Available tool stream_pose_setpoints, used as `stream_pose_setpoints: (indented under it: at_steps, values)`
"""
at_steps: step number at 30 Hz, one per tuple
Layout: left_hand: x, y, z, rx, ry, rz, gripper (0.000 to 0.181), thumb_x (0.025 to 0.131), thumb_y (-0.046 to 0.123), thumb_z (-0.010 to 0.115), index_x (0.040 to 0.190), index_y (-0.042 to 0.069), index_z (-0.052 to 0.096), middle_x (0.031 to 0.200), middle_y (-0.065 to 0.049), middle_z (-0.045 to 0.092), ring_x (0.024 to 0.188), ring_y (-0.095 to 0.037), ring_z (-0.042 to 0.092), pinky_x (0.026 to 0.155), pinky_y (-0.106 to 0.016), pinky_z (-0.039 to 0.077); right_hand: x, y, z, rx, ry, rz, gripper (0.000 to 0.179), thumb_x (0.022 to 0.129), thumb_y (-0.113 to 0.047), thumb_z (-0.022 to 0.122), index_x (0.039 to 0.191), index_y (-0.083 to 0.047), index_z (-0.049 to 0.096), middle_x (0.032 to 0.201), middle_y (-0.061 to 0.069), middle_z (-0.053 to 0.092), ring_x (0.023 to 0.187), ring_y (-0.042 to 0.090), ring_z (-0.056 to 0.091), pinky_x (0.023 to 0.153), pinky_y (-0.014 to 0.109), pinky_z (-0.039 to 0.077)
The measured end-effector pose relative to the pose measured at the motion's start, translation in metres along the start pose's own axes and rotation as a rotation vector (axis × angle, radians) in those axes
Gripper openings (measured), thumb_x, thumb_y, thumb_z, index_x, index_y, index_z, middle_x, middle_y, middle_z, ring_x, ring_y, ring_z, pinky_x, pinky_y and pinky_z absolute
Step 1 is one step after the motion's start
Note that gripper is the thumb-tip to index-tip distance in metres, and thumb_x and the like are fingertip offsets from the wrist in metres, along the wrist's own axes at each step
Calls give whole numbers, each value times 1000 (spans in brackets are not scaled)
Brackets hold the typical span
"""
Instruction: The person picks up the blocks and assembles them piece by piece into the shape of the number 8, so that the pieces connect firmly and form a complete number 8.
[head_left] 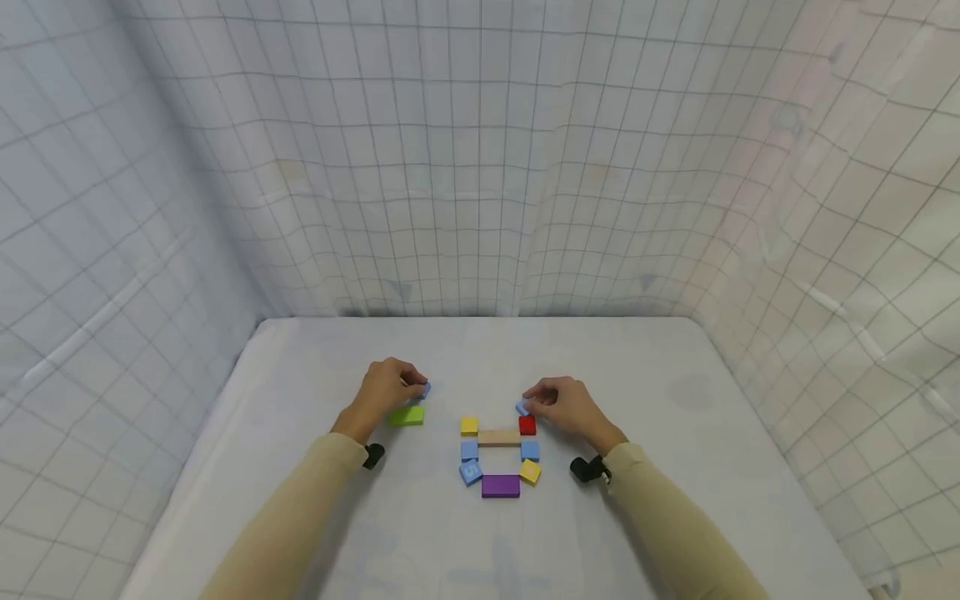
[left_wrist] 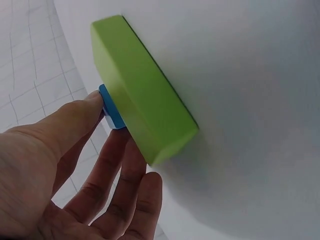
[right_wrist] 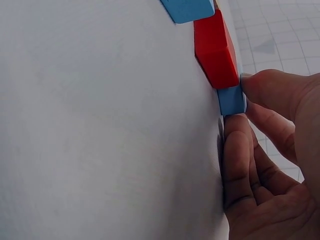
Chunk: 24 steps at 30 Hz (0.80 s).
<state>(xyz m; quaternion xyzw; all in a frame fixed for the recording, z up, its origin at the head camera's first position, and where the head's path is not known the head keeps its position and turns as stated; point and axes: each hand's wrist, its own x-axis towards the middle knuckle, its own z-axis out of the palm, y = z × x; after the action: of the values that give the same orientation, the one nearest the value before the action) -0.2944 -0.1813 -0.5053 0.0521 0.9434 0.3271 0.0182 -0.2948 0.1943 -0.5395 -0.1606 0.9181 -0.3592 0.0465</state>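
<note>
My left hand [head_left: 385,387] pinches a small blue block [head_left: 425,390] between thumb and fingers, just beyond a lime green block [head_left: 407,416]. In the left wrist view the green block [left_wrist: 145,85] partly hides that blue block [left_wrist: 113,111]. On the other side, my right hand [head_left: 567,405] grips another blue block [head_left: 522,407] at the far side of a red block [head_left: 527,426]. The right wrist view has this blue block [right_wrist: 232,101] against or very close to the red block [right_wrist: 216,50], with the thumb on its top.
Between the hands several blocks lie in a ring: yellow [head_left: 468,427], a wooden bar [head_left: 498,438], blue [head_left: 469,451], blue [head_left: 530,451], a tilted blue [head_left: 471,472], a tilted yellow [head_left: 530,472] and a purple bar [head_left: 500,486]. Gridded sheets [head_left: 480,167] enclose the white table [head_left: 637,533].
</note>
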Motion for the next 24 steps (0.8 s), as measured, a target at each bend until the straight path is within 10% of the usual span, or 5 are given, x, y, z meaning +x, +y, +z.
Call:
stream_pose_setpoints:
  at_steps: [13, 24]
  values:
    - [4, 12, 16, -16, -22, 126, 16, 104, 17, 89, 117, 8, 89, 113, -12, 89, 106, -29, 82, 105, -51, 67, 0, -1, -3, -6, -3, -21, 16, 105, -23, 88, 120, -16, 90, 99, -2, 78, 91, 13, 64, 81, 25, 55]
    - [3, 33, 27, 15, -49, 68, 19, 103, 19, 90, 119, 9, 88, 114, -10, 88, 109, -28, 80, 110, -53, 65, 0, -2, -1, 1, -3, 1, 16, 105, -22, 87, 120, -17, 90, 99, -2, 78, 91, 14, 64, 82, 24, 54]
